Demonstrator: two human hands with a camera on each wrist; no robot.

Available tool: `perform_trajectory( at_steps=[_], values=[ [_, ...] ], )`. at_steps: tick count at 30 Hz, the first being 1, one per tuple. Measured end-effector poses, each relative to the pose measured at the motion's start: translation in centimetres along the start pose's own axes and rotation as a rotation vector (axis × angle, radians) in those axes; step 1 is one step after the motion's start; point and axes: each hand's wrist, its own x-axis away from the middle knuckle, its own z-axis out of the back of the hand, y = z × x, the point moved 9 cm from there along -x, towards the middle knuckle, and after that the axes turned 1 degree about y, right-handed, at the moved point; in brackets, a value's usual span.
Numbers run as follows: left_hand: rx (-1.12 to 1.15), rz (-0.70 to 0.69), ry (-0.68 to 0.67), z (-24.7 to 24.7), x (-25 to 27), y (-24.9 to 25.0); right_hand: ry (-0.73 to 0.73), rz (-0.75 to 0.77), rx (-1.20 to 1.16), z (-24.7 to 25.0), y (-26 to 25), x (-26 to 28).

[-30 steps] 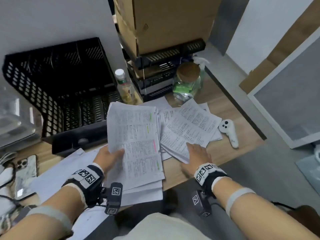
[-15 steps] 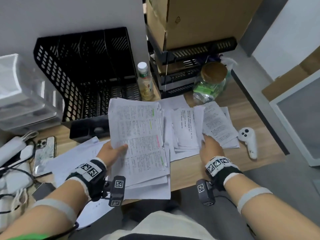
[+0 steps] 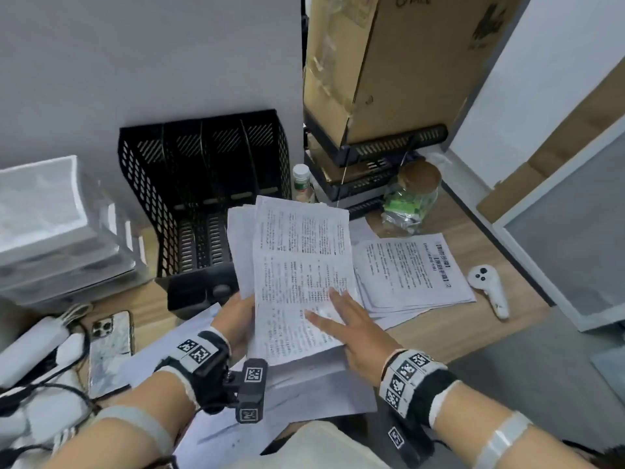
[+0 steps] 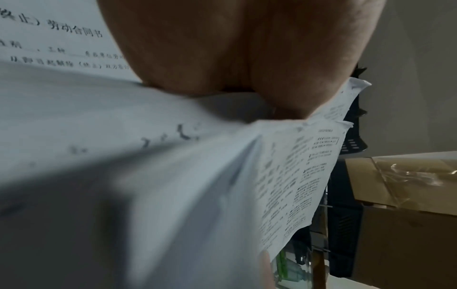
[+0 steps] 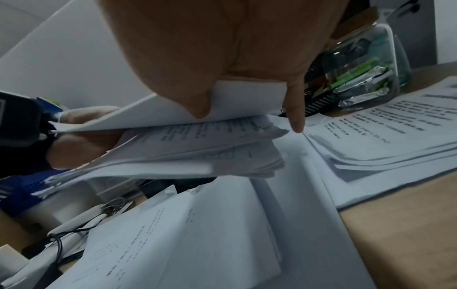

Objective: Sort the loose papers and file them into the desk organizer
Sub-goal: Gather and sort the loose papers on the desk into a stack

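While the left hand (image 3: 236, 319) grips a paper sheaf (image 3: 301, 265), right fingers (image 3: 324, 319) lie flat atop; black perforated organizer (image 3: 203, 198) behind, glass jar (image 3: 412, 201) beside.

Your head view is evenly lit by soft, diffuse indoor light with no hard shadows; only a faint one lies under the held papers (image 3: 297, 265) toward 6 o'clock. Expect wide-angle bending at the rim: the cardboard box (image 3: 406, 62) at 1 o'clock leans, and the forearms at 6 o'clock stretch. Print on the sheets smears slightly from motion. Your left wrist view is dimmer; the left hand (image 4: 235, 48) at 12 o'clock is soft, and paper from 7 to 9 o'clock blurs into grey shade. In your right wrist view, the right hand (image 5: 222, 48) is out of focus, the jar (image 5: 366, 68) at 2 o'clock shows small glints, and corners darken.
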Motion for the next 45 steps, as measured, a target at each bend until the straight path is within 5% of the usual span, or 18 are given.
perform_trajectory(
  at_steps=[11, 14, 20, 26, 35, 39, 45],
  values=[
    [-0.093, -0.206, -0.051, 5.5, 3.4, 3.3, 0.062, 0.117, 0.190, -0.6, -7.5, -1.1],
    [-0.141, -0.226, -0.021, 7.8, 3.9, 3.2, 0.043, 0.040, 0.176, -1.2, -8.0, -1.4],
    [0.002, -0.333, -0.129, 10.5, 6.1, 6.4, 0.324, -0.269, -0.707, 4.4, -5.9, -2.2],
    [0.000, -0.435, -0.213, 12.9, 6.9, 8.4, 0.282, 0.011, -1.230, 8.2, -11.8, -4.7],
    [-0.172, -0.569, 0.161, 16.5, 7.1, 7.3, 0.450, -0.022, -0.746, 5.2, -15.5, -6.6],
    [-0.045, -0.522, 0.226, 17.8, 6.6, 5.4, 0.439, -0.059, -0.842, 2.3, -15.1, -7.0],
    [-0.151, -0.398, 0.154, 18.4, 4.4, 1.8, 0.367, -0.081, -0.752, -1.1, -13.3, -7.1]
  ],
)
